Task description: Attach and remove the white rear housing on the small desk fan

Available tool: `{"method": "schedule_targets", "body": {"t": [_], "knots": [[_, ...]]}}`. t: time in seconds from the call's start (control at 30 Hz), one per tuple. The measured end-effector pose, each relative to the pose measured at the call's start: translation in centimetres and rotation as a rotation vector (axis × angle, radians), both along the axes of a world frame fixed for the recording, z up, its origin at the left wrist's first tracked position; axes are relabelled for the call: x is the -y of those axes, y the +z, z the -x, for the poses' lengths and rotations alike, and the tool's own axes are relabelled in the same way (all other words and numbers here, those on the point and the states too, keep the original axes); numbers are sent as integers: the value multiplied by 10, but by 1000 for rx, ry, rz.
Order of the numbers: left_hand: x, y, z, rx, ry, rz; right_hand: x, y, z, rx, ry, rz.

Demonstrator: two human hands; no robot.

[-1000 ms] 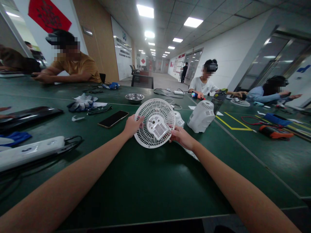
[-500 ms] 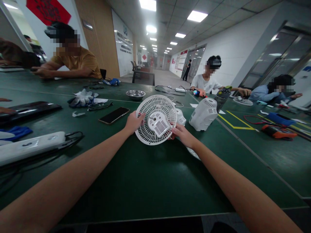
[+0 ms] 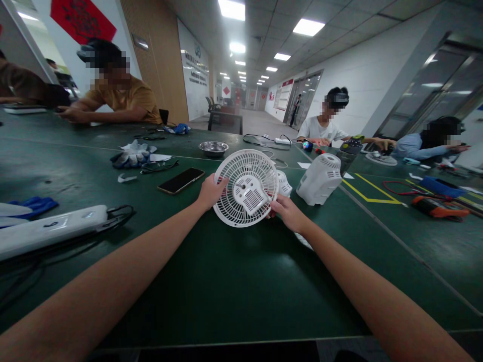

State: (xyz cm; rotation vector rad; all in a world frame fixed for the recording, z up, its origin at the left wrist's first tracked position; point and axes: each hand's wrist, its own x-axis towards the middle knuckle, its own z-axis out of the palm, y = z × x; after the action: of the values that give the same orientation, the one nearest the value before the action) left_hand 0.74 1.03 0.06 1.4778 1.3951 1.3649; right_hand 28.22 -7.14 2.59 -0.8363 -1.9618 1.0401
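Note:
A round white fan grille with a motor housing and a short shaft at its centre is held up, tilted, above the green table. My left hand is closed on its left rim, the thumb lying over the ribs. At the lower right rim my right hand pinches the edge; some of its fingers are hidden behind the grille. A smaller white vented part shows partly behind it. To the right stands a white plastic housing. Another white piece is mostly covered by my right forearm.
Left of the grille lie a phone, gloves and a white power strip. Behind it sit a metal bowl and cables. An orange multimeter lies right. Co-workers sit across the green table.
The grille and both hands keep nearly the same pose while the view shifts slightly. A black panel and another person's hand at the far left are gone from sight.

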Motion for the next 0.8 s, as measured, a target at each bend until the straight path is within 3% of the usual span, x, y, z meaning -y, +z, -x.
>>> {"method": "schedule_targets", "body": {"t": [0.8], "knots": [[7,5,0,8,-35,1,0,0,-1,13,-3,20]]}}
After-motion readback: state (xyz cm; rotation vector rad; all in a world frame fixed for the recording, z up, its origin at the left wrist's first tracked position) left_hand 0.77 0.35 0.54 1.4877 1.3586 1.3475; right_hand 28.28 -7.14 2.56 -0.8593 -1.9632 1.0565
